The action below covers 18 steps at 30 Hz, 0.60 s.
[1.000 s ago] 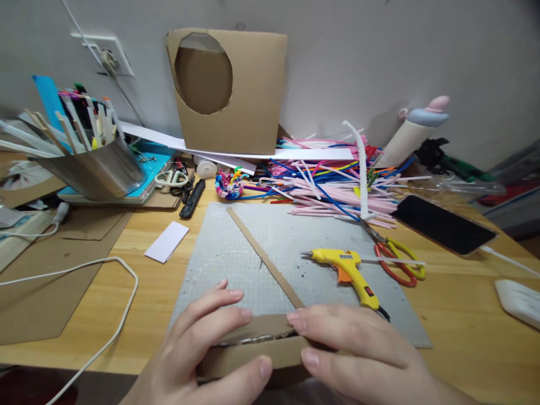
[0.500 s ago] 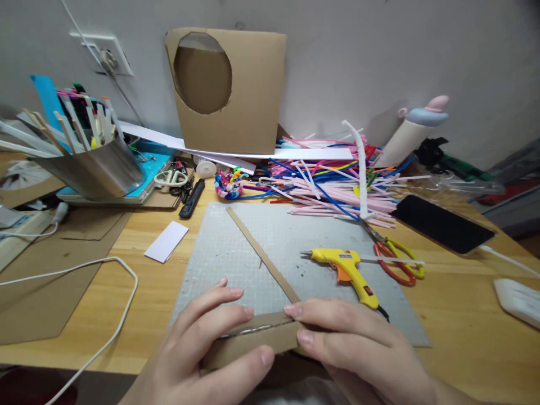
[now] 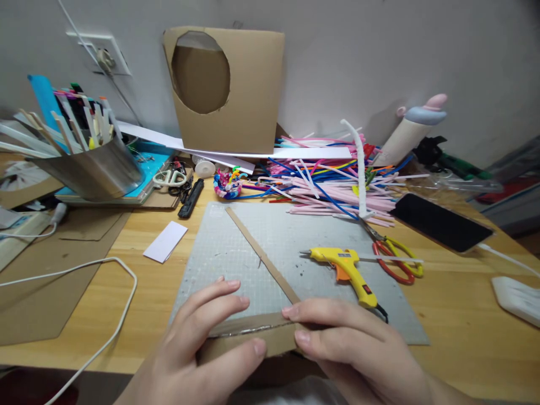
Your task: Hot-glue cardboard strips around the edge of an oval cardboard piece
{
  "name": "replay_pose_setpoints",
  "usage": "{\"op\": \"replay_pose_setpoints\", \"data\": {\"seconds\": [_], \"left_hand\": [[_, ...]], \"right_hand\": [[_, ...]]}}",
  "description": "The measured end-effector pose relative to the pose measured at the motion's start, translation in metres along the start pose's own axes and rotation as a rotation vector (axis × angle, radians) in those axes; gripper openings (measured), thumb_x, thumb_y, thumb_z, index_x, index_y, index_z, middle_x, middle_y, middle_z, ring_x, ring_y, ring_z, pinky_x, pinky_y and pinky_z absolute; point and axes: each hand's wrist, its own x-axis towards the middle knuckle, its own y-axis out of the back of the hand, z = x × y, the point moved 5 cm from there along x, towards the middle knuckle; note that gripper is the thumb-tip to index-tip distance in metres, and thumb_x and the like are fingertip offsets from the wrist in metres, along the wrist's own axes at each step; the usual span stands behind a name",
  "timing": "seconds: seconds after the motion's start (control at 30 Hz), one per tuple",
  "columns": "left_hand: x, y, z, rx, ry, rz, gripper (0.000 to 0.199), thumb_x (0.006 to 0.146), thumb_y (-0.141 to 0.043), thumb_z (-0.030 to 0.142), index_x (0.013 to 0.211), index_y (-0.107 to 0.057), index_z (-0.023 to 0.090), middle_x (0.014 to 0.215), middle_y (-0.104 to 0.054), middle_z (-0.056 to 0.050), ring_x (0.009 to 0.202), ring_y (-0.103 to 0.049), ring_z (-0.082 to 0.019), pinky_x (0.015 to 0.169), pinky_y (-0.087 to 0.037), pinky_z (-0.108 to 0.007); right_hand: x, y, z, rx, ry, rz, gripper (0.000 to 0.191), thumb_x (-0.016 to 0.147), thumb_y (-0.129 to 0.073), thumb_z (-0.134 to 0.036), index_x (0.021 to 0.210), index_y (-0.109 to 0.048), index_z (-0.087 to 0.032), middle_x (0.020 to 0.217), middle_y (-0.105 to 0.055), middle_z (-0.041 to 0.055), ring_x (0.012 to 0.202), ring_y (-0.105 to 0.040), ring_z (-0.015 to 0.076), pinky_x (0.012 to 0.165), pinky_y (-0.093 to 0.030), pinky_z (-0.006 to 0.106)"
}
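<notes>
A folded cardboard piece (image 3: 276, 340) with a shiny line along its seam is held at the mat's front edge. My left hand (image 3: 198, 343) grips its left part, thumb on the near face and fingers over the far side. My right hand (image 3: 358, 343) pinches its right end. A thin cardboard strip (image 3: 261, 253) lies slantwise on the grey cutting mat (image 3: 211, 264), its near end by my right fingertips. To the right, a yellow glue gun (image 3: 346, 267) lies on its side on the mat.
Scissors (image 3: 396, 259) and a black phone (image 3: 442, 222) lie at the right. Pipe cleaners (image 3: 337, 185) are heaped behind the mat. A cardboard panel (image 3: 253, 90) with a round hole leans on the wall. A metal holder (image 3: 97, 171) stands left; a white cable (image 3: 130, 287) crosses the table.
My left hand has slid slightly left along the cardboard piece, and its fingers are lifted a little, showing more of the shiny seam. My right hand has barely moved.
</notes>
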Motion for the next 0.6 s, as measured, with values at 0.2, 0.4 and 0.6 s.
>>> {"op": "replay_pose_setpoints", "data": {"seconds": [0.2, 0.4, 0.6], "left_hand": [[0.0, -0.005, -0.002, 0.015, -0.04, 0.064, 0.03, 0.099, -0.049, 0.007, 0.107, -0.07, 0.027, 0.126, -0.062, -0.007, 0.138, -0.055, -0.023, 0.115, -0.051, -0.042], [-0.002, -0.001, 0.0, -0.019, -0.034, -0.011, 0.034, 0.094, -0.051, 0.002, 0.111, -0.067, 0.026, 0.138, -0.055, -0.006, 0.141, -0.051, -0.025, 0.119, -0.047, -0.049], [-0.011, 0.002, -0.004, -0.393, 0.249, 0.221, 0.057, 0.09, -0.068, 0.009, 0.139, -0.05, 0.03, 0.141, -0.059, -0.005, 0.134, -0.056, -0.029, 0.116, -0.049, -0.058]], "right_hand": [[-0.008, -0.003, 0.005, -0.004, -0.007, 0.047, 0.019, 0.104, -0.051, -0.014, 0.108, -0.07, -0.017, 0.112, -0.077, 0.0137, 0.098, -0.077, 0.0143, 0.083, -0.062, 0.021], [0.006, 0.003, -0.002, -0.001, 0.07, -0.031, 0.018, 0.101, -0.056, -0.009, 0.114, -0.066, -0.016, 0.109, -0.079, 0.0167, 0.099, -0.078, 0.017, 0.085, -0.062, 0.023], [0.006, 0.002, 0.0, 0.013, 0.082, -0.035, 0.028, 0.104, -0.052, -0.013, 0.127, -0.064, -0.02, 0.11, -0.081, 0.017, 0.1, -0.079, 0.0204, 0.084, -0.065, 0.03]]}}
